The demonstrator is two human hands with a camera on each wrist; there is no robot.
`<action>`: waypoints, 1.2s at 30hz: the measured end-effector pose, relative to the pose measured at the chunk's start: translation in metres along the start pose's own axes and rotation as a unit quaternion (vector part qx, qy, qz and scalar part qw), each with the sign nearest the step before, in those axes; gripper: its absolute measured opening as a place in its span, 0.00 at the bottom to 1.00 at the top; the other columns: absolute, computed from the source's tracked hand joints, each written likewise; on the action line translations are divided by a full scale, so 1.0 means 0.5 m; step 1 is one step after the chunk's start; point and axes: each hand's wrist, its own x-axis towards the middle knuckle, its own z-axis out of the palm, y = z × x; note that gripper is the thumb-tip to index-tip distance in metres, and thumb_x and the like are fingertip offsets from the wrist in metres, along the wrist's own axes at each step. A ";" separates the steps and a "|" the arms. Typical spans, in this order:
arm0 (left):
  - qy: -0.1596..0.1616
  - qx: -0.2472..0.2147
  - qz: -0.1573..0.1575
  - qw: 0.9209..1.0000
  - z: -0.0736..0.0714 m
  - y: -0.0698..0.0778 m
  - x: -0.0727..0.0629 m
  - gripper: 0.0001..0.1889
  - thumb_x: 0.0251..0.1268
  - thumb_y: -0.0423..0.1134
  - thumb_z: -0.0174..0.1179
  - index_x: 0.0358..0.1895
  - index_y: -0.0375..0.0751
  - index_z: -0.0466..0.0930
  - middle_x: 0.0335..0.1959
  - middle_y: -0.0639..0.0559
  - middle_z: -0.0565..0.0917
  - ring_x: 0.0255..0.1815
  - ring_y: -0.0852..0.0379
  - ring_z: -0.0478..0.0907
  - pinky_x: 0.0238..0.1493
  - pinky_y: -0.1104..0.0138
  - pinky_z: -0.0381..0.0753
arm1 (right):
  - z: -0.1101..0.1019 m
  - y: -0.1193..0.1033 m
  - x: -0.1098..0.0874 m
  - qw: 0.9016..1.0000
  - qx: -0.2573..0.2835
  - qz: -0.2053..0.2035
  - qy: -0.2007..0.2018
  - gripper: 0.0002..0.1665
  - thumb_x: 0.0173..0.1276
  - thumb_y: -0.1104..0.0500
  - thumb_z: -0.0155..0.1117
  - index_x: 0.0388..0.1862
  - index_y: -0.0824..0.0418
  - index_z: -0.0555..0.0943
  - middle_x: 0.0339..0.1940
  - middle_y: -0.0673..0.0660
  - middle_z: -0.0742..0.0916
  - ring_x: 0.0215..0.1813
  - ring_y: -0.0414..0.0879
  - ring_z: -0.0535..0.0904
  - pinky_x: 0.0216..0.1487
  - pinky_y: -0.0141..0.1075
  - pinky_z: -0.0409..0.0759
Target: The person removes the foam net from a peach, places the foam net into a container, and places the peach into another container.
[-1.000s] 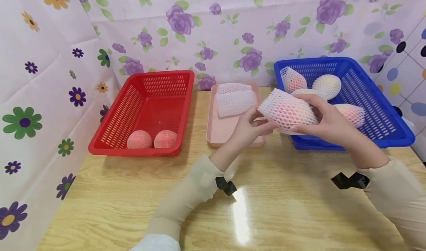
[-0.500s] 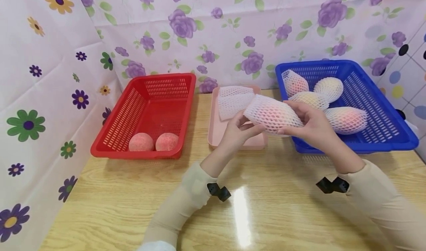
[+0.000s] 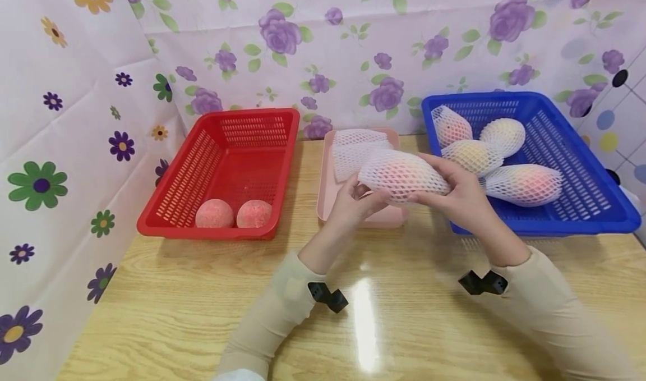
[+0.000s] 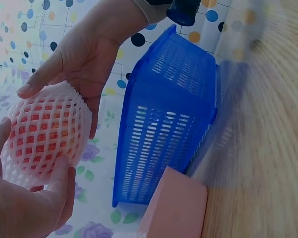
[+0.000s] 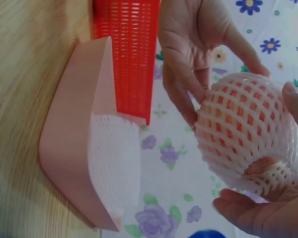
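Observation:
Both hands hold a peach in a white foam net (image 3: 404,173) above the front of the pink tray. My left hand (image 3: 353,204) grips the left end of the net, thumb toward me. The right end is held by my right hand (image 3: 456,193), its thumb along the near side and its fingers behind. The right wrist view shows the netted peach (image 5: 248,129) with reddish skin through the mesh and a gap at the net's end, where bare skin shows. Flat white foam nets (image 3: 353,151) lie in the pink tray (image 3: 330,207).
A red basket (image 3: 282,170) at left holds two bare peaches (image 3: 234,214) near its front wall. At right, a blue basket (image 3: 600,201) contains several netted fruits (image 3: 525,184), some pinkish and some pale yellow. A flowered cloth (image 3: 348,78) hangs behind the wooden table (image 3: 282,291).
Both hands have moved left with the netted peach, from the blue basket's front left corner to over the pink tray. More of the fruits in the blue basket now shows.

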 end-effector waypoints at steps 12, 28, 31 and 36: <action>-0.001 -0.038 0.001 0.999 -0.011 0.002 0.002 0.26 0.64 0.24 0.53 0.66 0.37 0.64 0.52 0.49 0.75 0.51 0.58 0.75 0.59 0.56 0.76 | 0.016 0.005 0.002 0.997 0.071 0.013 -0.037 0.49 0.51 0.71 0.73 0.71 0.58 0.63 0.61 0.52 0.73 0.56 0.39 0.70 0.51 0.21 0.71; 0.057 0.013 0.061 0.996 -0.028 0.058 -0.008 0.15 0.70 0.33 0.49 0.56 0.29 0.68 0.46 0.48 0.78 0.41 0.60 0.79 0.51 0.60 0.82 | 0.025 0.016 0.002 0.971 0.237 0.017 -0.029 0.46 0.47 0.79 0.70 0.67 0.59 0.68 0.58 0.48 0.77 0.56 0.41 0.72 0.50 0.23 0.77; 0.082 0.052 0.116 0.989 -0.042 0.074 -0.011 0.14 0.71 0.33 0.49 0.53 0.25 0.71 0.45 0.45 0.80 0.41 0.62 0.79 0.49 0.67 0.82 | 0.024 0.016 0.000 0.971 0.234 0.012 -0.041 0.46 0.46 0.79 0.70 0.66 0.57 0.70 0.57 0.48 0.78 0.54 0.40 0.73 0.50 0.23 0.77; 0.058 0.152 0.187 0.969 -0.068 0.087 -0.020 0.10 0.64 0.25 0.55 0.45 0.21 0.76 0.40 0.36 0.82 0.38 0.64 0.80 0.45 0.71 0.82 | 0.026 0.016 -0.003 0.969 0.241 0.018 -0.057 0.45 0.46 0.78 0.71 0.64 0.55 0.71 0.57 0.48 0.78 0.52 0.39 0.75 0.49 0.24 0.78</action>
